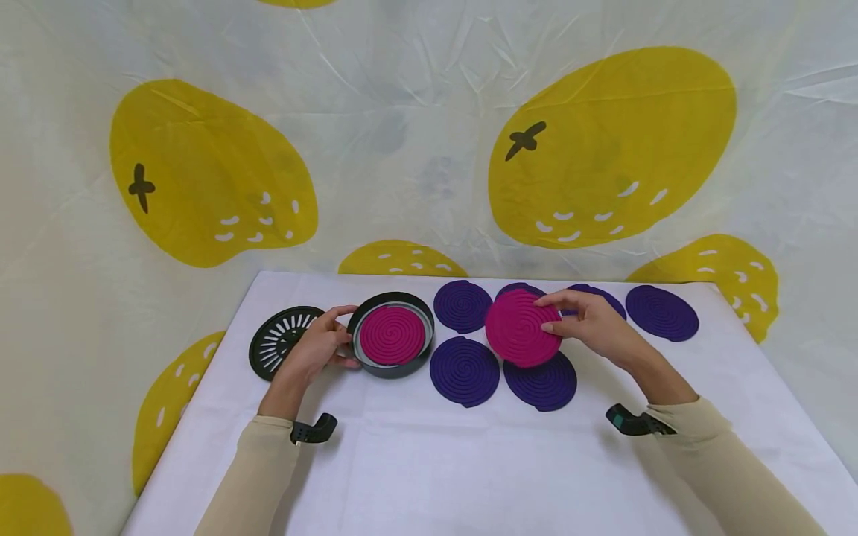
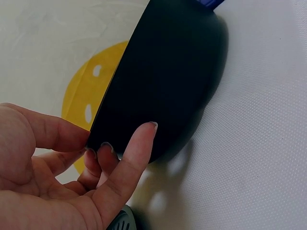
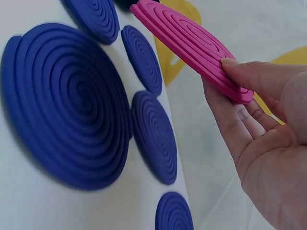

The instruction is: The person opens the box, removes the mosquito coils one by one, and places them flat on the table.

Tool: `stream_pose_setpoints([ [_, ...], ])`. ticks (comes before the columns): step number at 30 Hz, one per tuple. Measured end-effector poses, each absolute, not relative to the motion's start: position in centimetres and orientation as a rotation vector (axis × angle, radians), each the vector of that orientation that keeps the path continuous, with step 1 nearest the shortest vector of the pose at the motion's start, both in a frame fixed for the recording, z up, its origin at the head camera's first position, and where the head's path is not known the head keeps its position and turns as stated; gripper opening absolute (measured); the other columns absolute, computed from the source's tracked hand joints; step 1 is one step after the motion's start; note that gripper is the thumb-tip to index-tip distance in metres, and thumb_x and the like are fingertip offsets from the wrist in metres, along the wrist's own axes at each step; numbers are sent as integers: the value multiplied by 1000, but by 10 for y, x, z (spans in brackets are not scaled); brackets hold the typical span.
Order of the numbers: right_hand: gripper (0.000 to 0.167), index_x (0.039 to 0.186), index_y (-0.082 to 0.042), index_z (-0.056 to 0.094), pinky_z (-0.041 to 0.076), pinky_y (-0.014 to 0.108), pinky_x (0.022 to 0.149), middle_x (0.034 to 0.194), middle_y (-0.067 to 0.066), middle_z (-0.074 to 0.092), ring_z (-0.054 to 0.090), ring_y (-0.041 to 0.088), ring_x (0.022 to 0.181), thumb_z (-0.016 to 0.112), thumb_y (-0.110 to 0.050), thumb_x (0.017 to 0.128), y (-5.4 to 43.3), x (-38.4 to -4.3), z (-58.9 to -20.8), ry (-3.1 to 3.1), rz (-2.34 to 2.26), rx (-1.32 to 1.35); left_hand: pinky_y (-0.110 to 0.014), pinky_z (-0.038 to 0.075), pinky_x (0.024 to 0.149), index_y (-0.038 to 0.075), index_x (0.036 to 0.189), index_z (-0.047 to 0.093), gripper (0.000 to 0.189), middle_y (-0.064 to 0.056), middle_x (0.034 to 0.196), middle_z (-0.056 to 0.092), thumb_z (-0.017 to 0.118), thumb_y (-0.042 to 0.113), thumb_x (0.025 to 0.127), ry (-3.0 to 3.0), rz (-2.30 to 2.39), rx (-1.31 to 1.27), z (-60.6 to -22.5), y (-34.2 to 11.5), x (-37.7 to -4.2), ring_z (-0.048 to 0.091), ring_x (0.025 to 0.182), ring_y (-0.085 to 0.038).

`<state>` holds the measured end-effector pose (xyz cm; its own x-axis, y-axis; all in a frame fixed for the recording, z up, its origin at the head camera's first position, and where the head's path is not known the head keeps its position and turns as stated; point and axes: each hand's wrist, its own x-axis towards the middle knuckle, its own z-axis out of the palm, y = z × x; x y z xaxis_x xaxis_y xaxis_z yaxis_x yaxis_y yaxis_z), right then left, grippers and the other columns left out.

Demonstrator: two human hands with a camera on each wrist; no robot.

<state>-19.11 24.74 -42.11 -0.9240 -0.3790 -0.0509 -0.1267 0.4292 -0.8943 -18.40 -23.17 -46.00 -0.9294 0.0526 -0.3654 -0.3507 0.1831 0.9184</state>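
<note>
My left hand (image 1: pixel 320 346) grips the side of a round black mosquito coil holder (image 1: pixel 394 372), thumb and fingers at its edge. A pink mosquito coil (image 1: pixel 392 335) lies inside, in the pale interior. In the left wrist view, the holder's dark outer surface (image 2: pixel 163 72) fills the middle and hides the inside. My right hand (image 1: pixel 596 327) pinches a second pink mosquito coil (image 1: pixel 519 331) by its edge, thumb on one face and fingers behind. That coil is held above the table and overlaps two blue-purple coils in the head view.
Several blue-purple mosquito coils, such as the near one (image 1: pixel 465 372) and the far right one (image 1: pixel 662 313), lie flat on the white-covered table (image 1: pixel 429 469). Left of the holder is a black slotted lid (image 1: pixel 268 346), partly behind my left hand. A lemon-print cloth (image 1: pixel 402 171) hangs behind.
</note>
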Motion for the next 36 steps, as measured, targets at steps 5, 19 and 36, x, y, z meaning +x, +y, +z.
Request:
stream_pose_setpoints([
  [5,41,131,-11,64,63,32,79,120,15,64,70,22,84,75,-21,93,262,-186,-424,2449,-1479,-404,-47,65,73,18,152,44,62,-13,101,43,39,-7,95,2152,1804,-280,-460,-232,-184,56,84,-27],
  [19,44,135,-10,61,60,25,85,139,13,55,64,10,108,73,-25,95,301,-171,-432,2467,-1440,-347,-48,65,74,19,152,44,62,-13,100,44,39,-6,96,2157,1792,-292,-460,-231,-185,57,83,-27],
  [36,44,136,-5,59,61,25,80,126,-7,61,64,5,104,71,-19,96,336,-157,-445,2526,-1428,-329,-47,65,74,19,152,44,62,-13,102,43,38,-6,96,2160,1782,-303,-461,-232,-186,57,84,-28],
])
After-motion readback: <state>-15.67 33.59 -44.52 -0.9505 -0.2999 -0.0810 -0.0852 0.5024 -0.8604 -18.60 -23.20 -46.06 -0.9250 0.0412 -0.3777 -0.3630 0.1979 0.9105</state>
